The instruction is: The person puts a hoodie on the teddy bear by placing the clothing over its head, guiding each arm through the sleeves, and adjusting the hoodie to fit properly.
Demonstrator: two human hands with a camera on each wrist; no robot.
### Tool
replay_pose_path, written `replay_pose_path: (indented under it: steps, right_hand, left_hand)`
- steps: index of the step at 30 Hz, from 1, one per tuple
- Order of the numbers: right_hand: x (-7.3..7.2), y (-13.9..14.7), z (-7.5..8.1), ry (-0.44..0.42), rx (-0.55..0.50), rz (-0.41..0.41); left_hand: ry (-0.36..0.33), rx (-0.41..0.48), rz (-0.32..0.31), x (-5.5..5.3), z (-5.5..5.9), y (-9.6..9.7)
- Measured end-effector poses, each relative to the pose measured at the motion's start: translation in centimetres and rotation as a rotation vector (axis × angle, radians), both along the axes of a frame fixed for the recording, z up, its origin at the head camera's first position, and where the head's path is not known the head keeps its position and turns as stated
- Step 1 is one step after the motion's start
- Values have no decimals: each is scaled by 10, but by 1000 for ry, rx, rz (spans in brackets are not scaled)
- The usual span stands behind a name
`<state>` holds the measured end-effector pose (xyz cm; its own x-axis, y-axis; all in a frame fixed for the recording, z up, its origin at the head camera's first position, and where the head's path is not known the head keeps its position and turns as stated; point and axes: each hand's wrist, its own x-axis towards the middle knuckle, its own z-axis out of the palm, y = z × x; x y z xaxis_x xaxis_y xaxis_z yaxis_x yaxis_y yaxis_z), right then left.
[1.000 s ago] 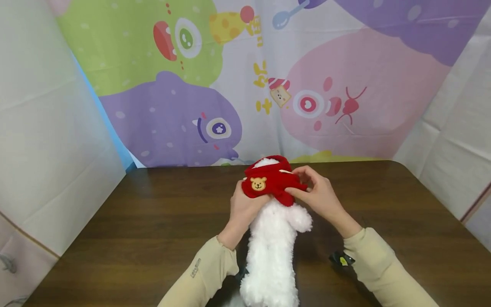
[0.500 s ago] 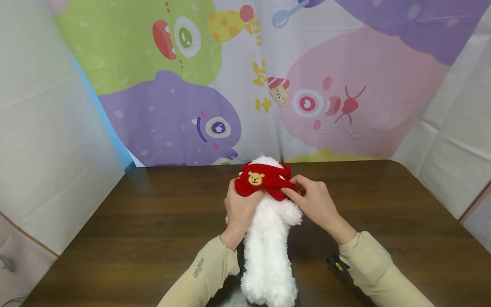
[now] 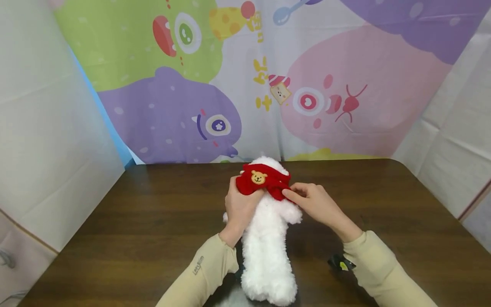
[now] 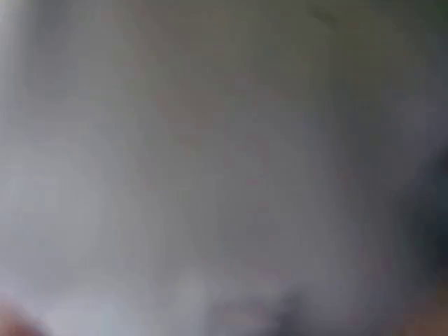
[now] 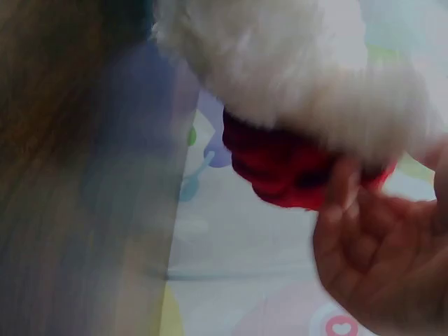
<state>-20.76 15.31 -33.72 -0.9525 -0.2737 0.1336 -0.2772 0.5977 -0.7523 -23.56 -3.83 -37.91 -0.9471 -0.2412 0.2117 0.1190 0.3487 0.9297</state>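
Note:
A fluffy white plush toy [image 3: 267,251] stands over the table with a red doll garment [image 3: 248,184] around its upper end. A bear-face patch [image 3: 258,177] decorates the garment's front, and white fur shows above its opening. My left hand [image 3: 241,209] grips the toy at the garment's lower left edge, thumb across the front; its other fingers are mostly hidden. On the opposite side my right hand [image 3: 316,204] pinches the garment's right edge between thumb and fingers. In the right wrist view, the garment [image 5: 280,171] is bunched beside the fur. The left wrist view is a grey blur.
The dark wooden table [image 3: 165,221] extends around the toy. A cartoon-printed cloth [image 3: 253,128] hangs behind it, with white panels [image 3: 50,128] at the sides. A small black item [image 3: 339,262] is by my right cuff.
The toy and garment have shifted slightly left, and more white fur now shows above the red opening. My right hand has moved a little left and down along with the garment's edge.

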Motion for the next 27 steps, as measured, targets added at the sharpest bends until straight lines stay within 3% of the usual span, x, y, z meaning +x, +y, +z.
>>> replay_pose_path:
  steps: [3, 10, 13, 18, 20, 24, 27]
  right_hand:
    - [-2, -2, -3, 27, 74, -59]
    - [-10, -4, -16, 148, 278, -196]
    - [-15, -7, -21, 264, 319, -199]
    - [-21, -14, -18, 588, 376, -114]
    - [-23, -17, -16, 676, 408, -84]
    - [-25, -19, -20, 734, 420, -60]
    - [-28, -19, -22, 728, 349, -48]
  left_hand:
    - [-37, 1, -96, -2, 2, -2]
    - [-113, -70, -441, -4, 13, -10]
    - [-115, -120, -488, -3, 16, -12]
    - [-48, -265, -462, 0, 18, -6]
    - [-34, -333, -428, 1, 17, -3]
    - [-29, -455, -325, 5, 14, 3]
    - [45, -566, -239, 4, 12, 5]
